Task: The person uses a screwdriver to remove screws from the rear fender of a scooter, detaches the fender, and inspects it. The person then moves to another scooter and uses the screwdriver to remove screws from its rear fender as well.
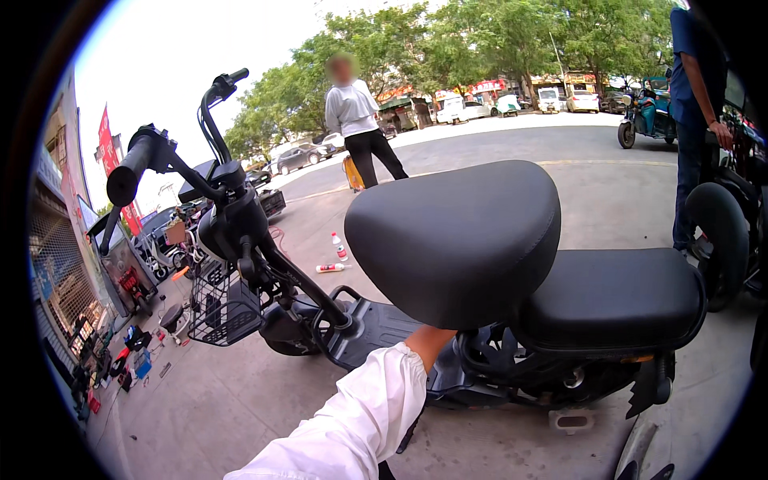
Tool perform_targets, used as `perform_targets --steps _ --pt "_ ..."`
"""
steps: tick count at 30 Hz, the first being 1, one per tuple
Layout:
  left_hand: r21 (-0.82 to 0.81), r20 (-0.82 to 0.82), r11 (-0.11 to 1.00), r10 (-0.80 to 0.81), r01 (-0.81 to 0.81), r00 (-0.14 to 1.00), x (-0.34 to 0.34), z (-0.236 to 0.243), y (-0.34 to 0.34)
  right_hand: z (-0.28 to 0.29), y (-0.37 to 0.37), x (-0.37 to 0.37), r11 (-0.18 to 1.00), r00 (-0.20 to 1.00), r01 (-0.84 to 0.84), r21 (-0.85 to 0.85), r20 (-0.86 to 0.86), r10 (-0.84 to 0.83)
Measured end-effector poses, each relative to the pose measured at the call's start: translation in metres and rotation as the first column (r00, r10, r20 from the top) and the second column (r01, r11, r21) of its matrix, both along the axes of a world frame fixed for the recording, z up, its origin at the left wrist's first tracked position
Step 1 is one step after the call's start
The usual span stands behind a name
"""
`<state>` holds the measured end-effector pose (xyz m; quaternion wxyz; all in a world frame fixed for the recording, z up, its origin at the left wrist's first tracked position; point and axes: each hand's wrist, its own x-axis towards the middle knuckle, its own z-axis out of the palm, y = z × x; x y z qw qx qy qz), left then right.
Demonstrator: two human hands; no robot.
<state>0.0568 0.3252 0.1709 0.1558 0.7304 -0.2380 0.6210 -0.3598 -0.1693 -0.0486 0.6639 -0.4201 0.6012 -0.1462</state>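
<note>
A black electric scooter stands across the view, its handlebar to the left. The padded black front saddle sits higher than the long rear seat and overlaps its front end. My left hand reaches in beneath the front saddle from the near side. Only its wrist and the white sleeve show; the fingers are hidden, so I cannot tell what they touch. My right hand is out of view. Ahead of the handlebar stem hangs a black wire basket.
A person in white stands beyond the scooter, near two bottles on the ground. Another person in dark blue stands at the right, with one hand on a second vehicle. Scattered tools lie at the left; a pale block lies below the rear.
</note>
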Motion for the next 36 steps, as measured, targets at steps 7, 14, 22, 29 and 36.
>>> perform_targets --steps 7,14,22,29,36 --pt "-0.06 -0.111 0.997 -0.058 0.052 0.992 -0.019 -0.005 0.01 0.008 0.018 0.022 0.999 0.992 0.019 0.045 0.125 -0.024" --pt "-0.1 -0.22 0.988 -0.141 0.121 0.965 -0.023 0.007 0.021 -0.002 0.026 0.047 0.992 0.98 -0.072 0.105 0.192 0.051" --pt "-0.304 -0.64 0.935 -0.342 0.182 0.688 -0.006 0.025 0.034 0.021 0.039 0.095 0.999 0.999 -0.022 0.036 0.029 0.021" --pt "-0.359 -0.597 0.876 -0.481 0.322 0.642 0.0 0.037 0.001 0.037 0.09 0.036 0.973 0.977 0.206 -0.107 0.078 -0.199" --pt "-0.172 -0.584 0.919 -0.385 0.354 0.715 0.01 0.03 0.013 0.07 0.18 -0.044 0.948 0.962 0.271 -0.167 0.093 -0.259"
